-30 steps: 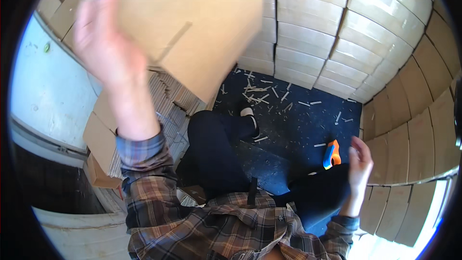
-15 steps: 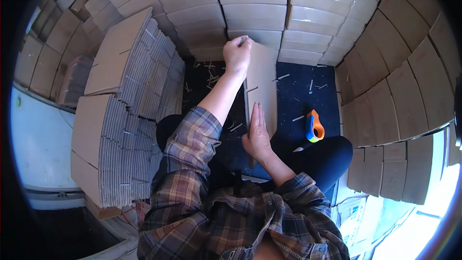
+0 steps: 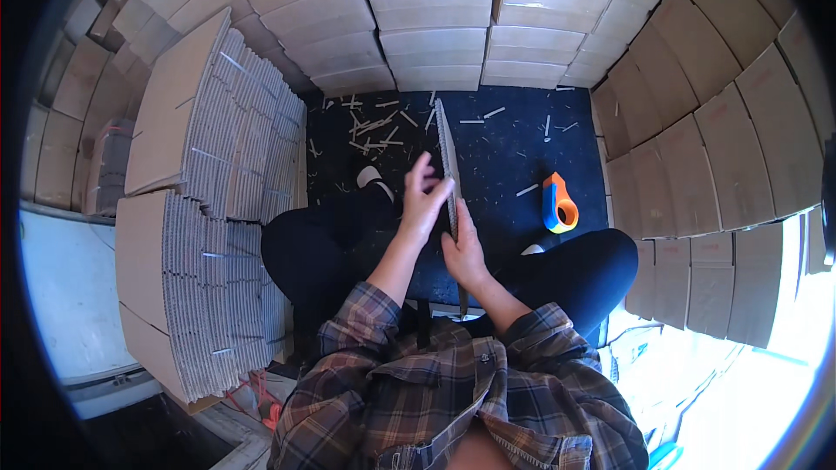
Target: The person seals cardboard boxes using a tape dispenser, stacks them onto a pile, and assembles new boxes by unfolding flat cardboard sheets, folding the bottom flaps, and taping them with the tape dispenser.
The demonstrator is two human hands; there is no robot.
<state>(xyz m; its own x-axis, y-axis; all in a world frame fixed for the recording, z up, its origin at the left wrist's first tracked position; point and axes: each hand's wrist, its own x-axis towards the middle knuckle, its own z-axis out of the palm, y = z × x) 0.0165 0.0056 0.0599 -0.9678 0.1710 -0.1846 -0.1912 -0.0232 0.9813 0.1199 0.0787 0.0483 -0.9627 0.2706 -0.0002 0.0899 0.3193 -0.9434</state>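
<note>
A flattened cardboard box (image 3: 446, 144) stands nearly edge-on between my hands, above my lap, its corrugated edge turned up. My right hand (image 3: 467, 254) grips its near part, with the thumb on the left side and the fingers along the right face. On the other side is my left hand (image 3: 424, 207), open, its fingers apart and its thumb tip at the upper edge of the cardboard. What the left fingertips touch on the far face is hard to make out.
Stacked flattened boxes (image 3: 187, 104) rise at the left. Closed cartons (image 3: 427, 9) wall the far side, more cartons (image 3: 723, 148) the right. An orange and blue tape dispenser (image 3: 560, 204) lies beside my right knee. Cardboard scraps (image 3: 374, 126) litter the dark floor (image 3: 514, 152).
My left hand has come back from the far end of the cardboard and opened beside it. The cardboard has turned from showing its broad face to nearly edge-on. My right hand keeps hold.
</note>
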